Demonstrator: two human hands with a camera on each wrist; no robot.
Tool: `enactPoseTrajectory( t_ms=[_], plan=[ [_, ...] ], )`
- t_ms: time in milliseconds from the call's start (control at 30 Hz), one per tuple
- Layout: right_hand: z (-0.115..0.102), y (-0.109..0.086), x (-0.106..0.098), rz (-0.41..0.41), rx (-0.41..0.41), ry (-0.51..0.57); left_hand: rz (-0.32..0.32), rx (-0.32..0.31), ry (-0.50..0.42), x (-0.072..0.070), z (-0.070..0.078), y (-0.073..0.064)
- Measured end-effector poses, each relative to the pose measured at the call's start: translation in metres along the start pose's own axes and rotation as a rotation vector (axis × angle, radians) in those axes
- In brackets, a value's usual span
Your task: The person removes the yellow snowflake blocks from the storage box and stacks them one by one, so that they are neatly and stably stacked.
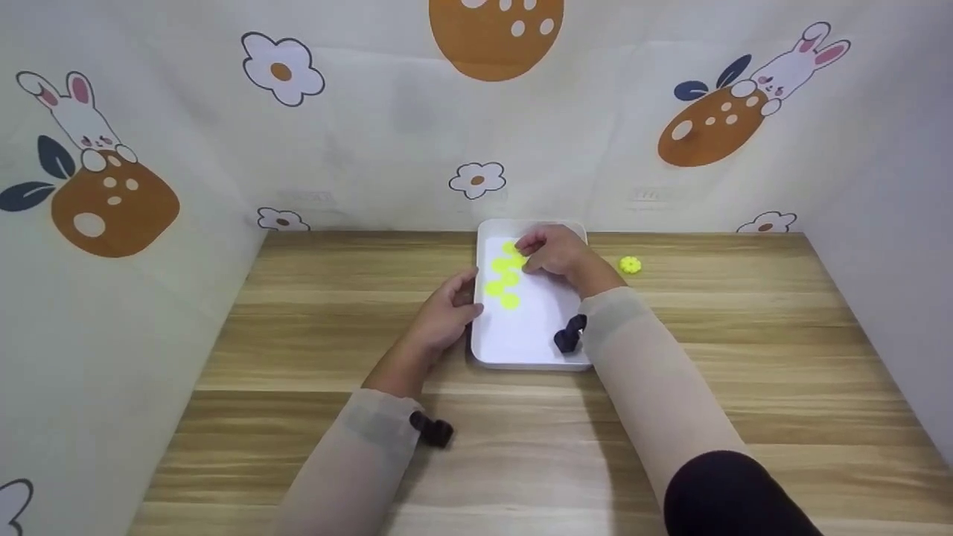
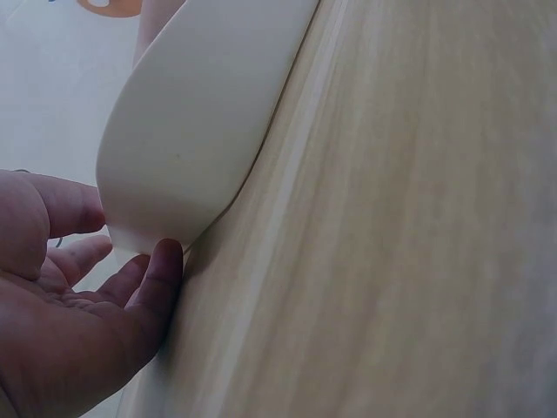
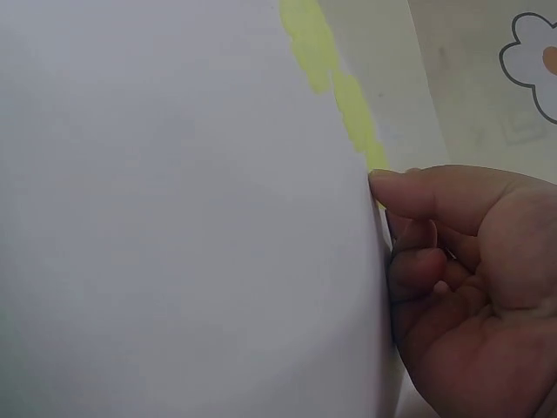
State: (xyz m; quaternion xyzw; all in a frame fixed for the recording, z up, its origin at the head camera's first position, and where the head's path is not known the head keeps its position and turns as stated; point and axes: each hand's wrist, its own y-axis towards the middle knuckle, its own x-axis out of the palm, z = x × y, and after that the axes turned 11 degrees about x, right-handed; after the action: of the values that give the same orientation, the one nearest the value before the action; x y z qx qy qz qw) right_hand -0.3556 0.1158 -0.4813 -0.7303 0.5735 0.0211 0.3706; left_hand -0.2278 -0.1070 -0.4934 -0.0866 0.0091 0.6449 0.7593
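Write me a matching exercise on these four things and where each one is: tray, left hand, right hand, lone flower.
1. Tray
2. Left hand
3. Right hand
4. Lone flower

A. At the yellow pieces
B. On the table, right of the tray
C. Flat on the table, under the yellow pieces
D. At the tray's left side

Pairs: 1-C, 2-D, 3-A, 4-B
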Motion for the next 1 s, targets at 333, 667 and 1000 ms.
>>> enactPoseTrajectory(
  t_ms=[333, 667, 1000],
  plan=[
    [0.0010, -0.0005, -0.0001, 0.030, -0.001, -0.068, -0.020, 0.022, -0.039, -0.0013, -0.0012, -0.0003],
    [0.0024, 0.0010, -0.0017, 0.042, -0.013, -0.138, -0.009, -0.009, -0.030, -0.0001, -0.0020, 0.0004],
    [0.0036, -0.0013, -0.0012, 0.026, -0.031, -0.067, 0.001, -0.005, -0.031, 0.0001, 0.0007, -0.0014]
  ],
)
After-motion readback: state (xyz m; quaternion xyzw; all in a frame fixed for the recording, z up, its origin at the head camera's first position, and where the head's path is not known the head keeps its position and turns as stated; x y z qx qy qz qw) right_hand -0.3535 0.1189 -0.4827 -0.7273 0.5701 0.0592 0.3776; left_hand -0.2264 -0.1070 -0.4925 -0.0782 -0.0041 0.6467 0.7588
